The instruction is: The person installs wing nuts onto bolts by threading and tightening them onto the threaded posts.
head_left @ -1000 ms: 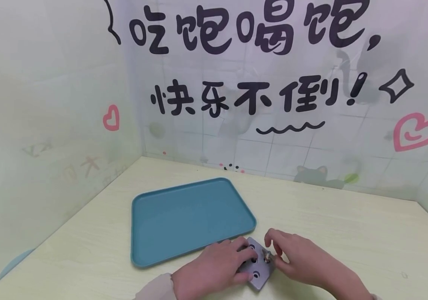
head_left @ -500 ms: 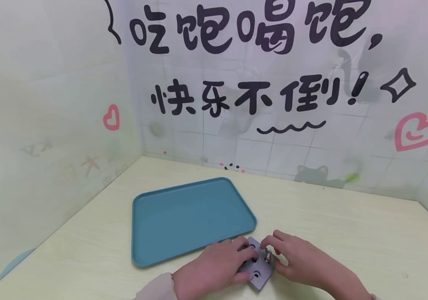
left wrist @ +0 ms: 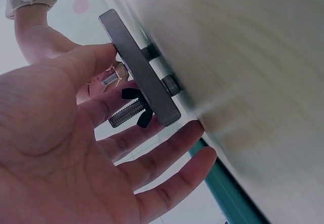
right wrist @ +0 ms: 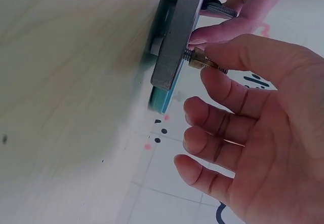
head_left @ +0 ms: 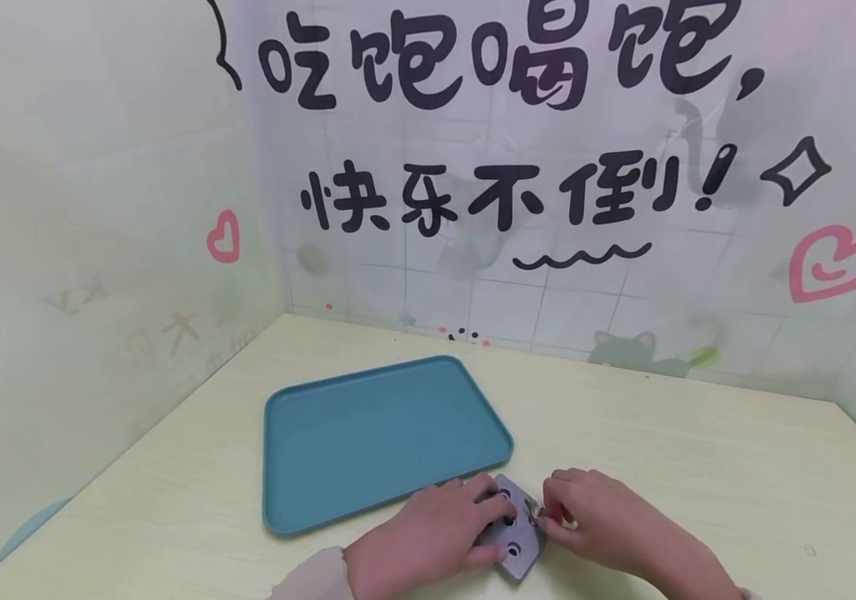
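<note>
A grey metal plate (head_left: 521,554) with several holes is held by my left hand (head_left: 428,537), thumb and fingers spread across it. Two bolts pass through the plate, their heads (left wrist: 172,85) facing the table. On one bolt sits a black wing nut (left wrist: 144,117), close against the plate near my left fingers. The other bears a brass-coloured wing nut (right wrist: 199,58), standing slightly off the plate with thread showing beneath. My right hand (head_left: 603,517) pinches this brass wing nut between thumb and index finger; the other right fingers are loosely bent, apart from the plate.
A blue tray (head_left: 382,442) lies on the pale wooden table (head_left: 698,442), just behind my left hand. A printed wall covering (head_left: 428,283) rises along the table's back edge, and another wall (head_left: 135,292) stands at the left.
My right index finger, raised a second ago, has come over the brass wing nut and then down to its right side against the thumb. The left hand and plate stay in place.
</note>
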A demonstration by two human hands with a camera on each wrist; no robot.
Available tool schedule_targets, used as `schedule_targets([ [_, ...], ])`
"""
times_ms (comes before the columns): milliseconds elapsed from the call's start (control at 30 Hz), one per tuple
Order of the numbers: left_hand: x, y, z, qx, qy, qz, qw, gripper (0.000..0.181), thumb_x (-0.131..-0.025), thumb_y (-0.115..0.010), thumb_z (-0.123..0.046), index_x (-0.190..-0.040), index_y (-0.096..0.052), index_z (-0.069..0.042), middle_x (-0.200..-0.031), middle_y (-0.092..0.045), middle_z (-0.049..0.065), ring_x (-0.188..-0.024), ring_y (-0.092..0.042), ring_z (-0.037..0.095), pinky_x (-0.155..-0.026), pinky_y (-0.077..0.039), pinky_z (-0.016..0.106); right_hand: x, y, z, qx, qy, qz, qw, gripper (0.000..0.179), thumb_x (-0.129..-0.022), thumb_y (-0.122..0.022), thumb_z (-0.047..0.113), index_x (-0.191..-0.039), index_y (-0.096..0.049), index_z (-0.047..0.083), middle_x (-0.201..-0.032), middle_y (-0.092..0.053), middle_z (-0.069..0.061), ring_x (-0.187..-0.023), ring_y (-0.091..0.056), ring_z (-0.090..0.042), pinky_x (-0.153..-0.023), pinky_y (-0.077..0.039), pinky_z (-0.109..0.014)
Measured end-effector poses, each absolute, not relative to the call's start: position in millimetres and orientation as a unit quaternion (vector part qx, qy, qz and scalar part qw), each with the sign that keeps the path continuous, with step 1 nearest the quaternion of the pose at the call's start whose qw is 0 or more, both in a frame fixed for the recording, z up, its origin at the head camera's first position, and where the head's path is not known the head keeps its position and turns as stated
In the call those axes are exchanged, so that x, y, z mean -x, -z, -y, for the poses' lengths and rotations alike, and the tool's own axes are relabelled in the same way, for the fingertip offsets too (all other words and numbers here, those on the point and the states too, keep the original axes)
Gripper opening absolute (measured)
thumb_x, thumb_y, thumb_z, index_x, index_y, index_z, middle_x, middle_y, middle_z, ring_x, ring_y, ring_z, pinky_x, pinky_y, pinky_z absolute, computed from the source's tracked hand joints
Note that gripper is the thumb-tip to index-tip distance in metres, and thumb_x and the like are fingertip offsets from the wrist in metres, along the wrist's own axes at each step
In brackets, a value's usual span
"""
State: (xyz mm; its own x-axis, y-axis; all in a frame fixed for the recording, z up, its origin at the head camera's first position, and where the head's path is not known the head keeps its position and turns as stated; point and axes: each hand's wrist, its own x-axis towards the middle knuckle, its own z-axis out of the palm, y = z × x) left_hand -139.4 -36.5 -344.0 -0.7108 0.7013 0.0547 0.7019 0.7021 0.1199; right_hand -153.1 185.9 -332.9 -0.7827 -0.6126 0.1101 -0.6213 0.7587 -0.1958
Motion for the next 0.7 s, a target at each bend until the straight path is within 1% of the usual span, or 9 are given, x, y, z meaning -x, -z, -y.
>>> schedule_targets([
  [67,139.2,344.7,36.7,0.381,0.066,0.922,0.007,0.035,-0.091,-0.053,-0.046,-0.122,-0.055,-0.031,-0.124,-0.049,-0.006,-0.089,-0.052,0.008,-0.066,-0.044,0.023,152.6,332.3,-186.2,-0.329,-0.116,0.937,0.019,0.020,-0.084,-0.065,0.027,-0.072,-0.050,0.024,-0.067,-0.043,0.016,-0.060,-0.037,0.002,-0.055,-0.034,-0.018],
  [133,138.7,345.4,36.7,0.382,0.063,0.922,0.015,0.035,-0.090,-0.054,-0.046,-0.122,-0.055,-0.031,-0.123,-0.050,-0.006,-0.087,-0.052,0.007,-0.065,-0.044,0.022,151.7,331.6,-186.6,-0.330,-0.122,0.936,0.021,0.017,-0.085,-0.064,0.029,-0.077,-0.050,0.024,-0.069,-0.044,0.016,-0.061,-0.037,0.001,-0.057,-0.034,-0.019],
  [233,137.6,346.3,36.8,0.388,0.057,0.919,0.037,0.034,-0.090,-0.054,-0.045,-0.120,-0.056,-0.030,-0.120,-0.051,-0.006,-0.084,-0.052,0.006,-0.065,-0.043,0.021,150.0,331.2,-186.6,-0.345,-0.128,0.929,0.028,0.013,-0.085,-0.063,0.023,-0.088,-0.050,0.026,-0.074,-0.045,0.017,-0.064,-0.039,0.002,-0.061,-0.035,-0.023],
  [300,136.7,346.9,36.9,0.391,0.054,0.918,0.045,0.034,-0.090,-0.055,-0.045,-0.120,-0.056,-0.030,-0.120,-0.052,-0.006,-0.084,-0.052,0.006,-0.067,-0.044,0.020,148.8,331.6,-186.3,-0.359,-0.126,0.924,0.037,0.019,-0.084,-0.062,0.015,-0.095,-0.052,0.027,-0.078,-0.045,0.018,-0.067,-0.041,0.002,-0.063,-0.036,-0.024],
  [367,136.2,347.4,37.2,0.394,0.054,0.916,0.050,0.034,-0.090,-0.054,-0.046,-0.120,-0.056,-0.030,-0.120,-0.052,-0.006,-0.084,-0.053,0.007,-0.068,-0.045,0.021,148.2,332.4,-185.8,-0.372,-0.122,0.919,0.043,0.029,-0.080,-0.062,0.008,-0.099,-0.054,0.028,-0.081,-0.046,0.018,-0.068,-0.041,0.001,-0.064,-0.037,-0.024],
  [467,135.9,347.6,37.6,0.394,0.054,0.916,0.050,0.035,-0.090,-0.054,-0.046,-0.121,-0.056,-0.030,-0.120,-0.052,-0.006,-0.085,-0.054,0.007,-0.068,-0.045,0.021,147.8,333.9,-185.5,-0.384,-0.111,0.915,0.053,0.037,-0.078,-0.062,0.004,-0.103,-0.057,0.030,-0.083,-0.046,0.016,-0.068,-0.040,0.000,-0.062,-0.037,-0.022],
  [533,136.0,347.3,38.0,0.396,0.055,0.915,0.049,0.036,-0.090,-0.054,-0.046,-0.122,-0.056,-0.030,-0.120,-0.052,-0.006,-0.086,-0.054,0.007,-0.068,-0.045,0.021,147.8,334.7,-185.2,-0.385,-0.107,0.915,0.053,0.034,-0.079,-0.063,0.006,-0.103,-0.058,0.030,-0.082,-0.046,0.015,-0.067,-0.038,0.000,-0.061,-0.036,-0.021],
  [700,136.1,346.2,38.9,0.401,0.056,0.913,0.043,0.035,-0.091,-0.054,-0.045,-0.122,-0.056,-0.028,-0.120,-0.052,-0.005,-0.088,-0.053,0.006,-0.071,-0.045,0.020,147.7,334.8,-184.9,-0.365,-0.110,0.924,0.040,0.020,-0.081,-0.068,0.019,-0.098,-0.058,0.026,-0.084,-0.048,0.017,-0.072,-0.045,0.001,-0.063,-0.040,-0.024],
])
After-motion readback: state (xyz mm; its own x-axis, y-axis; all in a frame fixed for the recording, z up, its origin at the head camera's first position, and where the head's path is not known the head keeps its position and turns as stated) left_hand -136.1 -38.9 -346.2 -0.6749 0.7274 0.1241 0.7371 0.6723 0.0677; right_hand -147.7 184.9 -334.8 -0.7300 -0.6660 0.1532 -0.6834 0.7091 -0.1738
